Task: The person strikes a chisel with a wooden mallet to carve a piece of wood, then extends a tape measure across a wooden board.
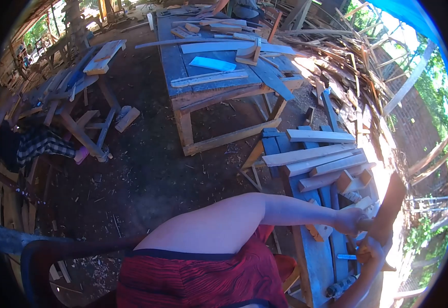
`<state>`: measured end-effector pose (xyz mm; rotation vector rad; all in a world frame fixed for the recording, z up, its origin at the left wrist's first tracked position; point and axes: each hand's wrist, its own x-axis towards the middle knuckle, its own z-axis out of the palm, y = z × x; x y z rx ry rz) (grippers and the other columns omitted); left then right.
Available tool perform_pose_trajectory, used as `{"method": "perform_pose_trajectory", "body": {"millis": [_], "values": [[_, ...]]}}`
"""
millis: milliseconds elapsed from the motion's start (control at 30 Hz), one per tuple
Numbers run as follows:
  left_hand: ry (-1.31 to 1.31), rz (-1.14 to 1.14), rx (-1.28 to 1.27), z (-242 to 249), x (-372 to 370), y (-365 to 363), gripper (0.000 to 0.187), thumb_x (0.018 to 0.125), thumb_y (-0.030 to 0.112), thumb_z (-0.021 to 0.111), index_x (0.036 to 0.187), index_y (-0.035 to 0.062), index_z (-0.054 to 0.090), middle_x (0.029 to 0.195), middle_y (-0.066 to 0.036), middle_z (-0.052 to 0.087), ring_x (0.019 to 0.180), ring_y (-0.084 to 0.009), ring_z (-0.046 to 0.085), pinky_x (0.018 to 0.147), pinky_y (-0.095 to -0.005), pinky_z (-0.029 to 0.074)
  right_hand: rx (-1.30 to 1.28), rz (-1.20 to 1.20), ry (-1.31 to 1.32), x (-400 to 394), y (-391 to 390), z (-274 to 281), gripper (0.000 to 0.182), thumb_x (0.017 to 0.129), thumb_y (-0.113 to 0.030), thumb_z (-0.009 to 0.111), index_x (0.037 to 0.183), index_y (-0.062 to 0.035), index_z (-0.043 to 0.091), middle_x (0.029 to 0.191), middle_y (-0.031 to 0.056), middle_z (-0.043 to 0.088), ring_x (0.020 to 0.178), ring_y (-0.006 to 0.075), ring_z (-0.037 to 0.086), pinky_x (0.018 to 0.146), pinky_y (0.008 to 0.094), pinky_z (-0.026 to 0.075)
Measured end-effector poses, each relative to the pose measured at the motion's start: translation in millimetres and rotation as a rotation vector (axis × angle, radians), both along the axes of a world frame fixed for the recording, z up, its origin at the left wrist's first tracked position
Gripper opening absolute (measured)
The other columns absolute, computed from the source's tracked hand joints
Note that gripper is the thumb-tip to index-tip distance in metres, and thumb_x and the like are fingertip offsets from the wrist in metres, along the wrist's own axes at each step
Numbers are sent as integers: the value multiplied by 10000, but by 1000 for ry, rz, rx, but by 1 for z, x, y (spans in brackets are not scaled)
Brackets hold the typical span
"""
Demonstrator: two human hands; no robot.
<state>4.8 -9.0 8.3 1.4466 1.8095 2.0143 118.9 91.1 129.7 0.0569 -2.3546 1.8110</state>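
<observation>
Both hands grip a dark wooden board (388,208) over the right edge of the blue workbench (314,256). The board's long axis tilts, its upper end pointing up and to the right. The left hand (349,222) clasps its lower end from the bench side; the right hand (370,250) grasps it from below, fingers partly hidden. Pale planks (314,154) lie stacked at the bench's far end. Glare washes out the ground beyond the board.

A dark brown wooden board (390,205), flat and seemingly unpainted, stands tilted on end at the blue bench's outer edge, gripped near its lower end.
</observation>
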Motion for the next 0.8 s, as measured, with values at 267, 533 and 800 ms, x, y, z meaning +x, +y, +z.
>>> {"method": "perform_pose_trajectory", "body": {"millis": [267,533,800], "values": [[526,320,-1044,57,33,-83,242,717,291,674,800,64,683,734,-131,653,726,-318,641,648,-397,512,244,-6,-178,2,-23,17,740,551,-229,670,1208,36,457,678,67,525,518,169,560,464,272,446],[867,-650,-678,59,98,-59,278,758,327,651,748,52,687,709,-134,649,701,-318,643,646,-398,516,221,34,-33,-8,7,-30,656,604,-279,745,1118,65,525,705,98,593,490,115,499,428,207,352],[784,-837,-599,100,140,-45,288,766,330,650,801,47,684,716,-142,643,702,-318,639,647,-399,513,129,203,-274,-9,0,-32,566,637,-263,731,1072,62,574,782,118,621,608,133,559,511,206,400]]}}
